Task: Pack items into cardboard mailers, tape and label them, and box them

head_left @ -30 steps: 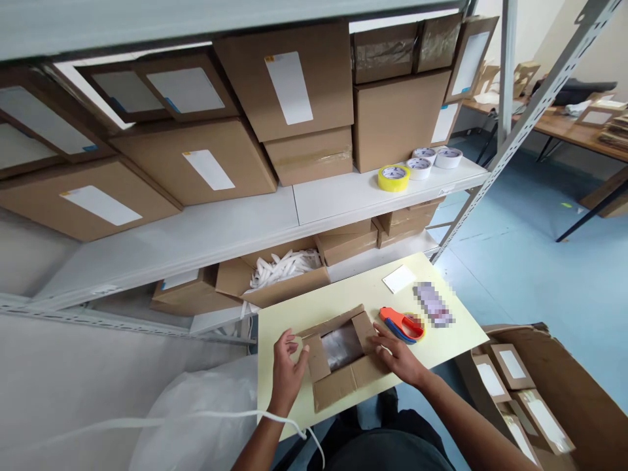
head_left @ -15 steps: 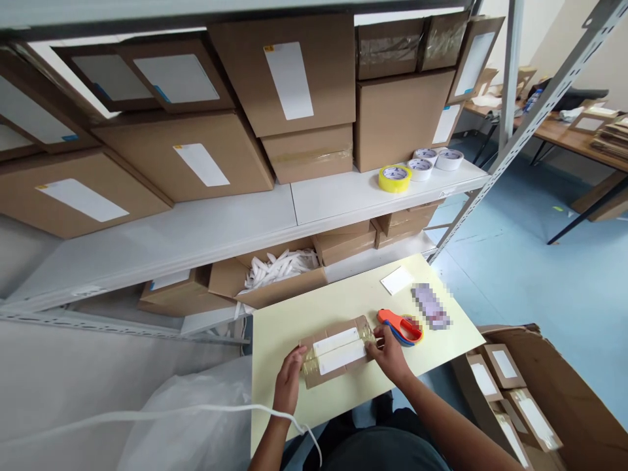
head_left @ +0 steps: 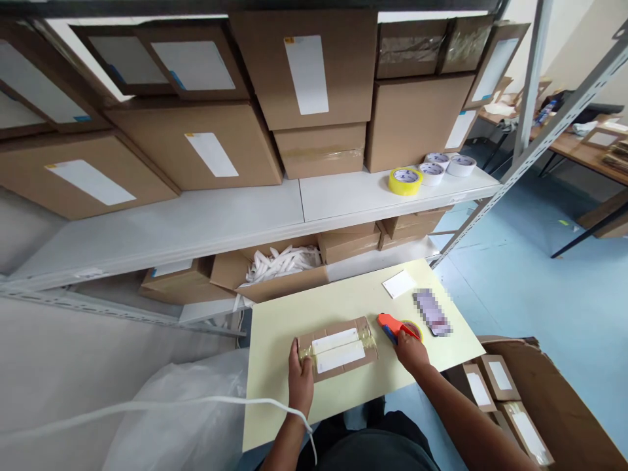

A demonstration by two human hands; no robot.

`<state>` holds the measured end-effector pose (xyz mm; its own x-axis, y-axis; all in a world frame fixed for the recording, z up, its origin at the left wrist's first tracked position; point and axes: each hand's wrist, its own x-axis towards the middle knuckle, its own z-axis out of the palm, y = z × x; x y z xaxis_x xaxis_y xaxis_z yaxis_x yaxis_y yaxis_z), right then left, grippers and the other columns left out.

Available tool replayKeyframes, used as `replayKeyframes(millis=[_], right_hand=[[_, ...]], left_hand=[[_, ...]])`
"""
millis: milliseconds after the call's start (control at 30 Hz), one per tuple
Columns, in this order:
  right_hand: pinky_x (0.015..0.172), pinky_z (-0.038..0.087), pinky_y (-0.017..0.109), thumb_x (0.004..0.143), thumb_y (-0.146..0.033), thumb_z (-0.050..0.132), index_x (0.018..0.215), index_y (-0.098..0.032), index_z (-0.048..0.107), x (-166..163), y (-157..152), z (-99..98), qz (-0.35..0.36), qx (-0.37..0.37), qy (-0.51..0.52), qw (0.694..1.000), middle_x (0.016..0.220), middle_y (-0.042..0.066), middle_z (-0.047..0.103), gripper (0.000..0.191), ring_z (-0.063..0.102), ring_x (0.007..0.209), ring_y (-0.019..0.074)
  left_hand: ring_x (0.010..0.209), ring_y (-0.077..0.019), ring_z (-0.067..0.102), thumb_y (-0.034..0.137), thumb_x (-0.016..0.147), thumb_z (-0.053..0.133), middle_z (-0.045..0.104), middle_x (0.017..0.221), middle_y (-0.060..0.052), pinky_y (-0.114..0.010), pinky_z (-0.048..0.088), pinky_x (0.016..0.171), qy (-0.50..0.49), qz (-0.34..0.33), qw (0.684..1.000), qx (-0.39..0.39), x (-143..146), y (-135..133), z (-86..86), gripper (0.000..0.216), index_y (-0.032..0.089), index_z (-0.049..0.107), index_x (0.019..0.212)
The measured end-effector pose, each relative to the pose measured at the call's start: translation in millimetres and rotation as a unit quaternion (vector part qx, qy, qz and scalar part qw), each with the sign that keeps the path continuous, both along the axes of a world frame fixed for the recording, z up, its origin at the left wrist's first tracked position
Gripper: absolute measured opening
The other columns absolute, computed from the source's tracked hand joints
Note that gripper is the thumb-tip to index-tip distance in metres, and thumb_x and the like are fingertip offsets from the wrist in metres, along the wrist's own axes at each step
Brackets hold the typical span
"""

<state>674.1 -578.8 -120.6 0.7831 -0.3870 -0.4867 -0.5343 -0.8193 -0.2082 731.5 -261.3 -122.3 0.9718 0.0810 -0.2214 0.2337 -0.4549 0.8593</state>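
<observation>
"Two hands were over the pale tabletop. What lay nearest the person?"

"A white cord ran across the left wrist. Past the table's right side, lower down, a big open box held smaller boxes."

"And the left hand?"

"It gripped the left end of a taped, labelled carton, thumb on top by the near corner."

"Had that carton any room?"

"Only a slim strip of table separated it from the near edge. Towards the left edge the surface stretched wider."

"What about the right hand?"

"Its fingers were wrapped around an orange-and-blue tape dispenser, a narrow gap from the carton's right end. I couldn't tell whether the dispenser was lifted."

"Farther off?"

"A blurred purple item lay near the right edge, and a white card close to the far edge. Beyond that edge sat a container of white pieces; above, a yellow tape roll rested near the front lip of a grey shelf."
</observation>
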Motion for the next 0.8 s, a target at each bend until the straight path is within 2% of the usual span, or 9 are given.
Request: replayKeyframes(millis=[100, 200, 300, 400, 500, 600, 667, 733, 800], right_hand=[[0.073, 0.045, 0.034, 0.095, -0.028, 0.047, 0.121, -0.014, 0.059, 2, 2, 20.7, -0.008, 0.023, -0.053, 0.998, 0.101, 0.015, 0.072, 0.032, 0.069, 0.09, 0.0271], [0.067, 0.044, 0.031, 0.095, -0.04, 0.044, 0.11, -0.016, 0.06, 9, -1, 66.9, -0.019, 0.139, -0.186, 0.972, 0.085, 0.007, 0.068, 0.032, 0.063, 0.077, 0.0231], [0.064, 0.043, 0.028, 0.094, -0.05, 0.044, 0.091, -0.019, 0.059, 27, 2, 118.0, 0.061, 0.308, -0.24, 0.919, 0.077, 0.002, 0.063, 0.034, 0.057, 0.072, 0.0194], [0.061, 0.04, 0.026, 0.089, -0.046, 0.053, 0.081, -0.019, 0.059, 53, 20, 146.2, 0.174, 0.361, -0.162, 0.902, 0.073, 0.0, 0.06, 0.029, 0.053, 0.068, 0.0165], [0.063, 0.041, 0.026, 0.084, -0.041, 0.057, 0.082, -0.018, 0.062, 74, 40, 145.9, 0.258, 0.352, -0.086, 0.896, 0.077, 0.001, 0.062, 0.024, 0.055, 0.071, 0.0162], [0.065, 0.042, 0.027, 0.083, -0.041, 0.057, 0.085, -0.017, 0.064, 84, 50, 136.4, 0.282, 0.332, -0.065, 0.898, 0.078, 0.001, 0.064, 0.025, 0.056, 0.072, 0.0167], [0.065, 0.043, 0.027, 0.083, -0.041, 0.057, 0.085, -0.017, 0.065, 85, 51, 133.3, 0.287, 0.321, -0.059, 0.901, 0.077, 0.002, 0.064, 0.025, 0.057, 0.071, 0.0168], [0.065, 0.043, 0.026, 0.083, -0.039, 0.056, 0.084, -0.017, 0.065, 85, 50, 133.8, 0.291, 0.314, -0.055, 0.902, 0.077, 0.002, 0.065, 0.024, 0.058, 0.072, 0.017], [0.065, 0.043, 0.027, 0.083, -0.039, 0.055, 0.082, -0.017, 0.065, 84, 50, 136.4, 0.293, 0.305, -0.056, 0.904, 0.078, 0.002, 0.066, 0.024, 0.059, 0.072, 0.0174]], left_hand=[[0.152, -0.0276, 0.03, 0.044, 0.096, 0.043, 0.034, 0.164, -0.014, -0.043, 0.026, 0.125, -0.002, 0.017, 0.999, -0.045, -4, -1, -6.1, 0.065, 0.018, 0.033, 0.155], [0.151, -0.0283, 0.033, 0.048, 0.095, 0.046, 0.038, 0.162, -0.013, -0.044, 0.028, 0.124, -0.016, 0.011, 0.997, -0.077, -6, 1, -8.0, 0.067, 0.019, 0.037, 0.154], [0.15, -0.0278, 0.036, 0.049, 0.095, 0.046, 0.041, 0.16, -0.012, -0.044, 0.03, 0.123, -0.033, 0.003, 0.996, -0.084, -6, 0, -7.6, 0.064, 0.02, 0.04, 0.152], [0.149, -0.0267, 0.037, 0.046, 0.096, 0.044, 0.044, 0.158, -0.012, -0.044, 0.03, 0.124, -0.049, 0.0, 0.995, -0.084, -2, -3, -5.1, 0.06, 0.02, 0.043, 0.15], [0.145, -0.0267, 0.043, 0.043, 0.096, 0.042, 0.05, 0.153, -0.013, -0.046, 0.032, 0.123, -0.053, -0.007, 0.996, -0.077, 1, -2, 4.5, 0.057, 0.018, 0.048, 0.147], [0.14, -0.0284, 0.047, 0.044, 0.094, 0.047, 0.055, 0.148, -0.013, -0.048, 0.034, 0.12, -0.097, 0.011, 0.994, -0.048, 0, 2, 25.0, 0.054, 0.019, 0.055, 0.141], [0.133, -0.0285, 0.053, 0.048, 0.093, 0.05, 0.061, 0.139, -0.013, -0.048, 0.04, 0.115, -0.108, 0.022, 0.992, -0.061, -1, 3, 42.0, 0.051, 0.02, 0.061, 0.135], [0.113, -0.0271, 0.064, 0.056, 0.093, 0.049, 0.07, 0.121, -0.013, -0.043, 0.052, 0.097, -0.044, 0.008, 0.989, -0.142, 0, 1, 57.4, 0.052, 0.019, 0.067, 0.125], [0.088, -0.0234, 0.068, 0.064, 0.089, 0.05, 0.073, 0.1, -0.012, -0.035, 0.056, 0.074, 0.05, -0.023, 0.965, -0.255, 2, -5, 68.5, 0.058, 0.016, 0.071, 0.112]])
